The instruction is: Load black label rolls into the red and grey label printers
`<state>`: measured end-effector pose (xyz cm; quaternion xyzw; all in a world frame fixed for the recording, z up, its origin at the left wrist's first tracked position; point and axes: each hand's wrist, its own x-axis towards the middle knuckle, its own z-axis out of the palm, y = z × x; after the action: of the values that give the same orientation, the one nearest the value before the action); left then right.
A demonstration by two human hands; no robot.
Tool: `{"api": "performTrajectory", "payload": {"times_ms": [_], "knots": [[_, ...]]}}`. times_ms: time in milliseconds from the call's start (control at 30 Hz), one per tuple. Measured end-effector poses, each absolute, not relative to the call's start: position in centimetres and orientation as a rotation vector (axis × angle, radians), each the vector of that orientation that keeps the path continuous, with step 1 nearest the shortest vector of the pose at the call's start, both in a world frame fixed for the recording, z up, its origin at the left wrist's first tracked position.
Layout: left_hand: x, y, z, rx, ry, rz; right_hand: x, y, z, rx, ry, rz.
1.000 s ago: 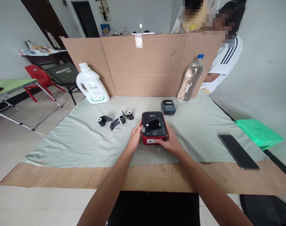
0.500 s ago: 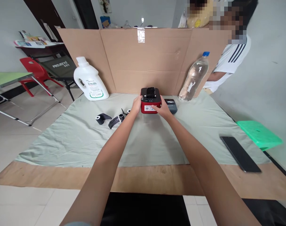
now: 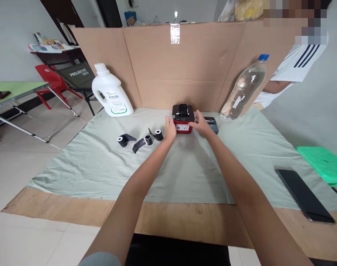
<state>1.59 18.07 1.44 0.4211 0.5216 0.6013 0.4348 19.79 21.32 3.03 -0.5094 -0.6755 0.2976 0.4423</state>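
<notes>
A small red and black printer stands on the cloth near the cardboard, a shiny black strip curling from its top and a white label with a square code on its front. My left hand is at its left side, fingers stretched upright. To its right, my right hand has fingers and thumb apart, the thumb close to the front corner; I cannot tell if it touches. Behind my right hand is a grey device, partly hidden. Left of my left hand lie black rolls with loose ends.
A cardboard screen stands at the back. Before it are a white detergent jug and a leaning clear bottle. A black phone lies at right, by a green stool. Someone in a white sleeve is behind the screen.
My right hand has loosened and drawn off the printer's right side, its fingers spreading. My left hand has slid slightly away from the printer. The view has shifted a little to the left.
</notes>
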Motion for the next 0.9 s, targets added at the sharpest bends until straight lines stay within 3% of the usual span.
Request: {"api": "performTrajectory", "payload": {"times_ms": [133,333,900], "knots": [[2.1,9.3,-1.0,1.562,1.33,1.437,23.9,20.1,3.3,-1.617,-1.539,0.247],[2.5,4.4,-1.3,2.094,1.177,1.067,24.9,18.1,1.7,-1.933,-1.39,0.428],[-0.8,2.4,-1.2,1.703,1.324,1.035,16.9,-0.2,-0.3,-1.661,-1.824,0.192]]}}
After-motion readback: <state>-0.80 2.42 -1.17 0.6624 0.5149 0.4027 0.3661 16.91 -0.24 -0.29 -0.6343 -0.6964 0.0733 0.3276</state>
